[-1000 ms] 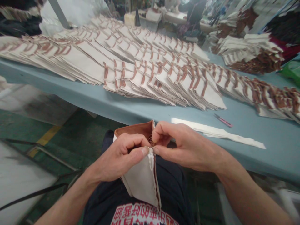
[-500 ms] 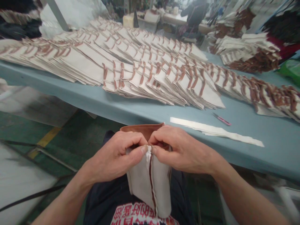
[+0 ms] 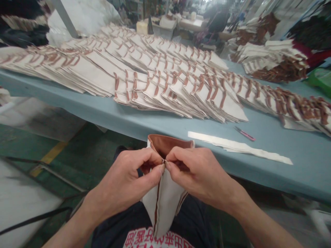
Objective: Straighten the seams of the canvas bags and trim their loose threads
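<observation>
A cream fabric piece (image 3: pixel 168 203) with a brown inside and a brown seam line hangs over my lap. My left hand (image 3: pixel 137 175) pinches its upper edge at the seam between thumb and forefinger. Right beside it, my right hand (image 3: pixel 196 172) pinches the same edge, the fingertips of both nearly touching. The brown lining (image 3: pixel 168 143) shows above and behind my fingers, where the piece gapes open. Other fingers of both hands are curled and partly hidden inside it.
On the blue table (image 3: pixel 103 110) lie long overlapping rows of cream and brown fabric pieces (image 3: pixel 160 89). Cream strips (image 3: pixel 238 146) and pink-handled snips (image 3: pixel 244 133) rest near its front edge. Behind are more fabric piles (image 3: pixel 274 58) and a person (image 3: pixel 218 20).
The fabric piece has turned in my hands; its brown opening has shifted right and shows more, and its lower end has swung left. Both hands still pinch the edge.
</observation>
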Motion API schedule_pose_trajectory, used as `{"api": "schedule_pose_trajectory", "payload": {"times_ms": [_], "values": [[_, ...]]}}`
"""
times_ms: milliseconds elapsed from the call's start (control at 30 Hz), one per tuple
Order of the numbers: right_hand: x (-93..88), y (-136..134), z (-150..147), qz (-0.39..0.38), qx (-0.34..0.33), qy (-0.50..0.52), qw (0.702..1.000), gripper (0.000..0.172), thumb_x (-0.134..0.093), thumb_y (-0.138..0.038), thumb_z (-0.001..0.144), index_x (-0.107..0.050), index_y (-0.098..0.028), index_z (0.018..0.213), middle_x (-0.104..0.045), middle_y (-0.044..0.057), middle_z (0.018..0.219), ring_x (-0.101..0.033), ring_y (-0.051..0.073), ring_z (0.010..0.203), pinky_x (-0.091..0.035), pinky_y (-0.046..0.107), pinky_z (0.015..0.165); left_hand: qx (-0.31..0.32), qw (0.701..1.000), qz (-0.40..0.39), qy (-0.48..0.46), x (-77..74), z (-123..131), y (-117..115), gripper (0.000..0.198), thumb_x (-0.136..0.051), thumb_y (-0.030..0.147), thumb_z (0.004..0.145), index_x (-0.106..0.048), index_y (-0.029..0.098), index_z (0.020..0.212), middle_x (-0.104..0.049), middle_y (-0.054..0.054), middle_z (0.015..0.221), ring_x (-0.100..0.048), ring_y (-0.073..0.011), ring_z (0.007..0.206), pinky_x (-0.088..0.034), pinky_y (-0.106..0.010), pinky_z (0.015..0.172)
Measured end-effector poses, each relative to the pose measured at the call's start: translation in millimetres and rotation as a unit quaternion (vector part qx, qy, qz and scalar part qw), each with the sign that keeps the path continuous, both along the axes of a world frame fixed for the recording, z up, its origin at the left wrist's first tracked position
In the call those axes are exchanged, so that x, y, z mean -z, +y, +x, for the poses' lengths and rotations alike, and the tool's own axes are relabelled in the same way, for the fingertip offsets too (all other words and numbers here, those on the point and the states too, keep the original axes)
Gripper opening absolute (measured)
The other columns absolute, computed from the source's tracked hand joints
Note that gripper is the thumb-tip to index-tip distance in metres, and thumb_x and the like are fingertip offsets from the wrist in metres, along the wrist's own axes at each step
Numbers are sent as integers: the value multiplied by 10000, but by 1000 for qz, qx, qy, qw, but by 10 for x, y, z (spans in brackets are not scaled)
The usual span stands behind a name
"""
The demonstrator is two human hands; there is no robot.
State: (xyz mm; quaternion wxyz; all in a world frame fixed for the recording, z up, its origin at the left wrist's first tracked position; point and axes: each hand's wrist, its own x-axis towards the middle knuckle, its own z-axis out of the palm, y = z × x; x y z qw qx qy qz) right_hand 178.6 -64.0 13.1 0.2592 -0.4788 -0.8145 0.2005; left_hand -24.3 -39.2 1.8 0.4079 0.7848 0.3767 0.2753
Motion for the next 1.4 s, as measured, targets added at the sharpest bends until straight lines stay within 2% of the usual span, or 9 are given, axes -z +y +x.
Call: {"api": "schedule_pose_trajectory", "payload": {"times_ms": [200, 300, 500, 600, 700, 900, 1100, 1200, 1400], "values": [[38, -65, -71, 64, 18, -78, 995, 200, -548, -117, 933, -650, -160, 767, -699, 18, 687, -601, 146, 594, -303, 309, 595, -36, 998, -45, 6, 23, 10, -33, 201, -560, 142, 880, -618, 167, 689, -544, 72, 595, -479, -73, 550, -346, -178, 513], [71, -65, -97, 78, 28, -87, 993, 218, -533, -113, 929, -643, -158, 747, -679, 18, 660, -589, 148, 580, -283, 318, 582, -62, 994, -87, 3, 62, 28, -44, 190, -550, 150, 859, -598, 167, 676, -510, 74, 592, -445, -73, 550, -323, -180, 504], [168, 50, -88, -52, 14, 76, 996, 152, -539, -152, 866, -598, -181, 730, -513, -62, 577, -418, 87, 499, -294, 236, 524, -1, 974, -220, -55, 151, -20, 127, 149, -605, 250, 833, -596, 156, 718, -488, 68, 628, -393, -77, 567, -315, -184, 496], [230, 104, -82, -138, -6, 140, 981, 151, -509, -191, 876, -583, -187, 745, -520, -53, 612, -434, 95, 537, -316, 218, 511, 26, 984, -170, -42, 165, -69, 206, 138, -614, 219, 822, -587, 155, 702, -492, 69, 619, -400, -74, 560, -317, -185, 497], [276, 133, -84, -160, -33, 174, 971, 141, -504, -204, 879, -564, -190, 752, -522, -48, 640, -445, 101, 570, -341, 215, 525, 40, 995, -90, -24, 169, -106, 226, 120, -595, 161, 811, -598, 151, 691, -535, 59, 627, -440, -75, 566, -345, -188, 520], [260, 143, -97, -124, -61, 173, 975, 138, -510, -158, 884, -581, -186, 769, -531, -54, 638, -430, 91, 551, -325, 211, 522, 35, 994, -96, -49, 225, -216, 220, 143, -593, 210, 900, -643, 156, 777, -593, 38, 682, -513, -102, 610, -418, -207, 564], [184, 107, -88, -3, -59, 89, 994, 170, -521, -96, 888, -605, -190, 774, -582, -45, 644, -442, 90, 542, -325, 228, 555, 63, 995, -19, -80, 186, -236, 264, 182, -662, 271, 895, -658, 165, 1043, -687, -27, 1033, -622, -173, 952, -484, -277, 862], [158, 86, -84, 17, -65, 70, 995, 176, -520, -90, 901, -619, -185, 791, -617, -29, 664, -496, 95, 561, -345, 226, 565, 97, 994, -33, -49, 182, -173, 265, 192, -707, 269, 870, -657, 165, 1023, -677, -13, 1006, -619, -169, 929, -466, -275, 852], [142, 68, -73, -1, -70, 71, 995, 194, -498, -85, 901, -610, -186, 779, -598, -36, 651, -448, 91, 532, -337, 222, 549, 135, 989, -32, -41, 227, -184, 311, 135, -662, 308, 938, -656, 180, 897, -646, 23, 883, -574, -147, 864, -419, -249, 815]]}}
